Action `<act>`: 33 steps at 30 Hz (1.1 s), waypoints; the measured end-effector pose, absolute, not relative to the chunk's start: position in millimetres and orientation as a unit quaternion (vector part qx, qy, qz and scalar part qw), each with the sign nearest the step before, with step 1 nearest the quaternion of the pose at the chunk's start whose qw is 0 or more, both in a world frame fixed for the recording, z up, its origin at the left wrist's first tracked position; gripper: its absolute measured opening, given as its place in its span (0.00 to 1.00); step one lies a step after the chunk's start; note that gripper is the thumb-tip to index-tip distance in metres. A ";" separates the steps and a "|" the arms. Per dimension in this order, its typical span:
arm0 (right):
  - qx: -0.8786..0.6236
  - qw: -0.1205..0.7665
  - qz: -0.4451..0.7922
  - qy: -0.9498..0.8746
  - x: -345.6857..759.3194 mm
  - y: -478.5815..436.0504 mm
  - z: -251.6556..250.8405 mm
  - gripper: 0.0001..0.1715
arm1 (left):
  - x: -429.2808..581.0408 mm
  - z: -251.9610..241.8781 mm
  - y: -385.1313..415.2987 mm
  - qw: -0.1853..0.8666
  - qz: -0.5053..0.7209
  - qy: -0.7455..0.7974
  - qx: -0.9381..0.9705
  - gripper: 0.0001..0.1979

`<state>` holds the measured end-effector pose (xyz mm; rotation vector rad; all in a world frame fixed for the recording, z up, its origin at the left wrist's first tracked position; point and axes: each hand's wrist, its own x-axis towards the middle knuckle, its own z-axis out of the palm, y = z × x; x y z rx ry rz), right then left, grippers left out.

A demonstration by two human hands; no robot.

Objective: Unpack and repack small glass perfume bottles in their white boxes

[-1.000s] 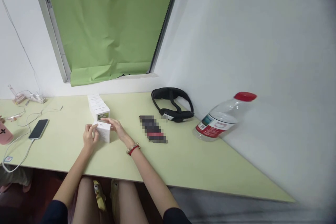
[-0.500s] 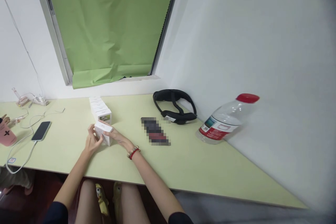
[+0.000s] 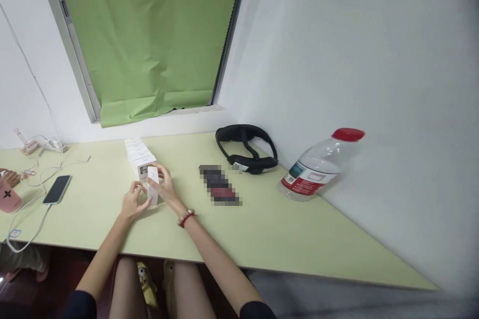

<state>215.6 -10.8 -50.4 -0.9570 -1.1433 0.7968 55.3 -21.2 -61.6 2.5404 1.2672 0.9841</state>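
A small white box [image 3: 152, 183] stands on end on the pale green desk [image 3: 262, 229]. My right hand [image 3: 167, 189] grips it from the right, fingers curled round its top and side. At the box's lower left, the fingers of my left hand [image 3: 131, 202] are bent and touch it. Just behind stands a row of several similar white boxes [image 3: 137, 155], the nearest with a picture on its front.
A phone [image 3: 57, 189] on a white cable lies at the left, near a pink cup [image 3: 8, 196] and a charger [image 3: 52, 145]. A black head strap [image 3: 247, 152], a blurred dark object [image 3: 220, 190] and a red-capped water bottle [image 3: 322, 164] lie right, by the wall.
The white box went from lying flat between both hands to being tipped up and stood on its narrow end. My right hand shifted round to grip it.
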 end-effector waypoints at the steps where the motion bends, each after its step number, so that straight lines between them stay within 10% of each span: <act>1: -0.448 0.673 0.310 -0.500 214.9 -10.7 -51.5 0.40 | 56.1 -63.1 -20.3 0.059 0.318 0.421 0.847 0.15; 14: -0.512 0.626 0.236 -0.539 221.3 8.2 -80.1 0.52 | 58.5 -87.4 -0.8 0.014 0.378 0.518 0.767 0.36; 25: -0.572 0.430 0.233 -0.658 230.5 19.3 -107.9 0.24 | 65.0 -82.9 19.0 0.153 0.282 0.558 0.765 0.48; 33: -0.553 0.480 0.295 -0.614 240.4 28.2 -106.5 0.33 | 71.8 -82.8 60.0 0.257 0.408 0.490 0.726 0.52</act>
